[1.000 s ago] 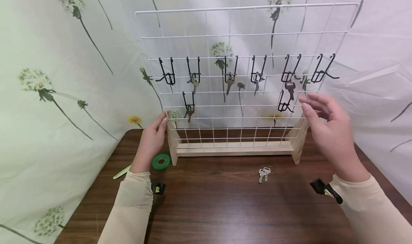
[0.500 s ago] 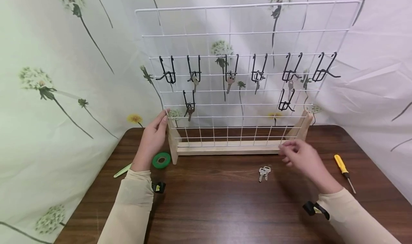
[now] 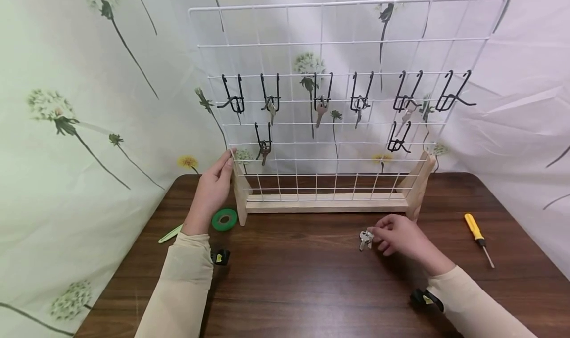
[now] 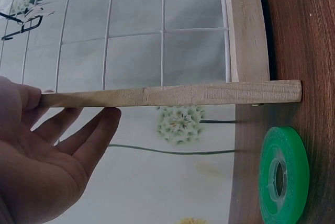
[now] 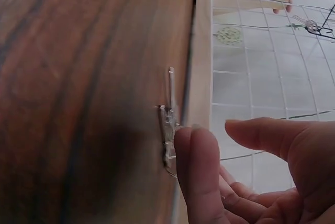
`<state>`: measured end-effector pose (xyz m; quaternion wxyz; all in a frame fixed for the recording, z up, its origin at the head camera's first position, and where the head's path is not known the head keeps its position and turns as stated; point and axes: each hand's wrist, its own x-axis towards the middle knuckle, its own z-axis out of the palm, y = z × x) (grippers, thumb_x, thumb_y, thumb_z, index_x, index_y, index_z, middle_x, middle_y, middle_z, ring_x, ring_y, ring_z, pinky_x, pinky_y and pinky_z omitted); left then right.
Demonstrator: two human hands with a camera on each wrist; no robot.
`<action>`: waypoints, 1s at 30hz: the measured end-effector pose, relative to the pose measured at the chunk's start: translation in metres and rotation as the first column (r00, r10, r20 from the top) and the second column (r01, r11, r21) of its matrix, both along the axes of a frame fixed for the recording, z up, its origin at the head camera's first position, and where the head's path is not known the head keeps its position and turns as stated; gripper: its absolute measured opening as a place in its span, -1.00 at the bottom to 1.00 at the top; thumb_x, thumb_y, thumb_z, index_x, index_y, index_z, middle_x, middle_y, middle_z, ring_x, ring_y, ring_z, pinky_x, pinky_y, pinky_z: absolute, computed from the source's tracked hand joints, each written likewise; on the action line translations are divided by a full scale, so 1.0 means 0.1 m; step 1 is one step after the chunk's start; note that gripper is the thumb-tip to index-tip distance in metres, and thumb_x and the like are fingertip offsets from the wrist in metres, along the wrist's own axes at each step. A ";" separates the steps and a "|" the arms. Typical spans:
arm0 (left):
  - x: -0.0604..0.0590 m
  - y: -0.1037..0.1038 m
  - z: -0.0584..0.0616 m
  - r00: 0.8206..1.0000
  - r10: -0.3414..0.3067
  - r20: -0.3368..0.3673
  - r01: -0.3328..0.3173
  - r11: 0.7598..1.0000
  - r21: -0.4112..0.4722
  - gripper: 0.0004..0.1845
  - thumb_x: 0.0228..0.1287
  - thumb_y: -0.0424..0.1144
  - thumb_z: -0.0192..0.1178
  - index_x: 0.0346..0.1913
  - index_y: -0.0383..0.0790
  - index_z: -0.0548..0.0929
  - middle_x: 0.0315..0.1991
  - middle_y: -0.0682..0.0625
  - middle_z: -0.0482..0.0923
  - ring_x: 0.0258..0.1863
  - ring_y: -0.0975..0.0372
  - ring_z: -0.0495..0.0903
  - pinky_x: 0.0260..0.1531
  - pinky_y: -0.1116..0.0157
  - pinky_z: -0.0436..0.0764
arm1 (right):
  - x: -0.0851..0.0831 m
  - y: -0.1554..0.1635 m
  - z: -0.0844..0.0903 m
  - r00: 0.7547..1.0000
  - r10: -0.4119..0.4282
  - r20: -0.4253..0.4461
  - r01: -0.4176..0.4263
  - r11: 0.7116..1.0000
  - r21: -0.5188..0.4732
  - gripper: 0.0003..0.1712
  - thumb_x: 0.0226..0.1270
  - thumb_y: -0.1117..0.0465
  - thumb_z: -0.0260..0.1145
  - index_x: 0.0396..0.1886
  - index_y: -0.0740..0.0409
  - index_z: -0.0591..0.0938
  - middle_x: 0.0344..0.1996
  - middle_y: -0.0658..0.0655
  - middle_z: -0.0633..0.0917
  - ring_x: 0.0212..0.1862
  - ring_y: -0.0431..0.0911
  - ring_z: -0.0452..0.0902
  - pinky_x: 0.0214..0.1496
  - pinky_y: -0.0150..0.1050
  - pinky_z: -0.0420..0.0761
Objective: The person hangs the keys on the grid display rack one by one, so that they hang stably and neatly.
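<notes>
Dark brown wood-grain tabletop, backed by a flower-printed cloth. Along its far edge stands my white wire grid panel in a pale wooden base frame. The grid carries a row of black wire hooks, several with a single key hanging, and two more hooks lower down.

My left hand lies with straight, relaxed fingers against the left wooden upright of the frame, bracing it; the palm is spread and nothing is pinched. Just beside it, near the left edge of the tabletop, rest a green roll of tape and a pale green slim tool.

My right hand is down on the tabletop in front of the frame's right foot, fingertips touching the small bunch of silver metal keys, thumb held apart. Whether the bunch is already pinched I cannot tell. A yellow-handled screwdriver lies well apart, toward the right edge.

Risk, as I judge it: the keys lie flat on smooth wood, so a fingertip pinch may slide them away or catch only one key, leaving the bunch dangling loosely. Were my left hand to push harder, the light frame could shift.
</notes>
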<state>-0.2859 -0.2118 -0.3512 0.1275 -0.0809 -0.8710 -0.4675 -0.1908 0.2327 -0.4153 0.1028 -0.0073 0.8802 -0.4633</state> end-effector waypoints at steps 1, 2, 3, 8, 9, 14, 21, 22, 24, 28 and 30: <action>0.00 0.00 0.00 1.000 0.000 0.001 0.000 1.000 0.000 -0.41 0.76 0.17 -0.17 0.68 0.12 0.30 0.68 0.08 0.26 0.71 0.07 0.21 0.69 -0.09 0.26 | 0.00 0.00 -0.02 1.000 0.001 0.010 -0.001 1.000 0.005 -0.66 0.57 0.19 0.32 -0.02 0.47 0.60 -0.33 0.23 0.84 -0.40 -0.11 0.77 -0.39 -0.19 0.81; 0.00 0.00 0.00 1.000 0.000 0.001 0.000 1.000 0.001 -0.41 0.76 0.17 -0.17 0.68 0.11 0.30 0.68 0.08 0.26 0.71 0.06 0.21 0.68 -0.09 0.26 | -0.01 -0.01 -0.04 1.000 0.002 0.019 -0.002 1.000 0.010 -0.67 0.56 0.19 0.33 -0.03 0.45 0.61 -0.35 0.21 0.84 -0.40 -0.12 0.76 -0.39 -0.20 0.81; 0.00 -0.01 0.00 1.000 -0.001 0.002 0.001 1.000 0.000 -0.40 0.76 0.17 -0.17 0.68 0.11 0.29 0.68 0.08 0.26 0.71 0.06 0.21 0.68 -0.09 0.26 | -0.01 -0.01 -0.06 1.000 0.006 0.023 -0.007 1.000 0.018 -0.68 0.55 0.19 0.34 -0.04 0.44 0.61 -0.37 0.19 0.83 -0.40 -0.12 0.76 -0.39 -0.20 0.81; 0.00 -0.01 -0.01 1.000 -0.005 0.005 0.005 1.000 -0.006 -0.41 0.76 0.17 -0.17 0.68 0.11 0.30 0.69 0.06 0.25 0.71 0.05 0.21 0.68 -0.10 0.27 | -0.03 -0.03 -0.11 0.999 0.009 0.033 -0.011 0.998 0.058 -0.70 0.52 0.15 0.39 -0.10 0.37 0.66 -0.42 0.12 0.81 -0.40 -0.13 0.73 -0.40 -0.20 0.80; 0.00 -0.01 -0.01 1.000 -0.005 0.006 0.005 1.000 -0.008 -0.41 0.76 0.17 -0.17 0.68 0.12 0.30 0.69 0.06 0.25 0.71 0.05 0.21 0.67 -0.10 0.28 | -0.03 -0.04 -0.12 0.999 0.012 0.031 -0.014 0.998 0.065 -0.70 0.52 0.14 0.39 -0.11 0.36 0.67 -0.42 0.11 0.80 -0.41 -0.13 0.72 -0.41 -0.20 0.80; 0.00 -0.01 -0.01 1.000 -0.005 0.000 0.005 1.000 -0.011 -0.41 0.76 0.17 -0.18 0.68 0.11 0.30 0.68 0.04 0.26 0.71 0.05 0.21 0.67 -0.10 0.28 | -0.03 -0.08 -0.13 0.999 0.009 0.031 -0.012 0.996 0.090 -0.67 0.46 0.08 0.46 -0.14 0.31 0.70 -0.45 0.10 0.76 -0.47 -0.14 0.67 -0.47 -0.20 0.76; -0.01 -0.01 -0.01 1.000 -0.005 -0.010 0.005 1.000 -0.016 -0.41 0.77 0.16 -0.17 0.68 0.08 0.31 0.69 0.03 0.25 0.71 0.05 0.20 0.69 -0.09 0.25 | -0.05 -0.11 -0.15 1.000 -0.011 0.029 0.007 0.992 0.129 -0.61 0.39 0.01 0.53 -0.14 0.25 0.66 -0.51 0.07 0.73 -0.55 -0.14 0.64 -0.50 -0.20 0.75; -0.01 -0.01 -0.01 1.000 -0.005 -0.012 0.005 1.000 -0.018 -0.41 0.77 0.15 -0.17 0.68 0.08 0.31 0.69 0.02 0.25 0.71 0.05 0.20 0.69 -0.09 0.25 | -0.05 -0.11 -0.15 1.000 -0.009 0.026 0.005 0.991 0.137 -0.60 0.39 0.00 0.54 -0.15 0.25 0.65 -0.51 0.06 0.73 -0.55 -0.13 0.64 -0.50 -0.20 0.75; -0.01 -0.01 -0.01 1.000 -0.002 -0.012 0.002 1.000 -0.021 -0.41 0.77 0.16 -0.17 0.67 0.09 0.31 0.69 0.02 0.25 0.71 0.04 0.21 0.69 -0.09 0.25 | -0.05 -0.12 -0.15 1.000 -0.003 0.020 -0.001 0.988 0.155 -0.59 0.37 -0.03 0.55 -0.17 0.22 0.66 -0.50 0.06 0.73 -0.54 -0.13 0.64 -0.50 -0.21 0.74; -0.01 -0.01 0.00 1.000 0.000 -0.011 0.000 1.000 -0.027 -0.42 0.77 0.16 -0.18 0.67 0.10 0.31 0.69 0.02 0.24 0.71 0.04 0.21 0.69 -0.09 0.24 | -0.07 -0.14 -0.15 1.000 0.012 0.008 -0.013 0.980 0.200 -0.60 0.35 -0.08 0.56 -0.24 0.16 0.69 -0.51 0.02 0.73 -0.55 -0.13 0.63 -0.51 -0.22 0.72; -0.01 -0.01 0.00 1.000 0.000 -0.010 0.000 1.000 -0.030 -0.42 0.77 0.15 -0.18 0.67 0.11 0.31 0.69 0.02 0.24 0.71 0.04 0.21 0.69 -0.10 0.24 | -0.08 -0.15 -0.16 1.000 0.013 0.003 -0.014 0.976 0.216 -0.62 0.34 -0.08 0.56 -0.27 0.14 0.69 -0.52 0.01 0.73 -0.56 -0.13 0.63 -0.53 -0.22 0.71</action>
